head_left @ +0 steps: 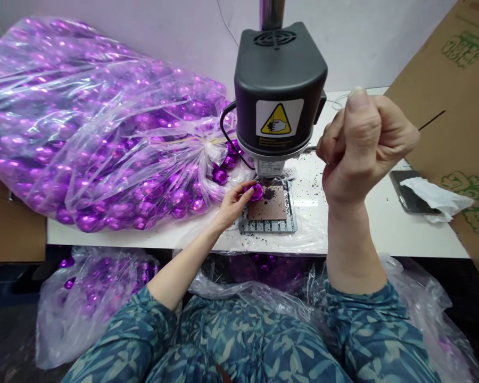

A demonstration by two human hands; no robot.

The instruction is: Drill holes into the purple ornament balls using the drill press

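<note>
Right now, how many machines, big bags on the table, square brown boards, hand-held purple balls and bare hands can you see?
Machine: 1
Big bag: 1
Brown board: 1
Held ball: 1
Bare hands: 2, left hand and right hand
Total: 6

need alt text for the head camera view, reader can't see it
A person's left hand holds a shiny purple ball below a black bench machine, while the right hand is raised in a fist, apparently around the machine's lever. A large clear bag of similar balls lies on the white table at left.
</note>
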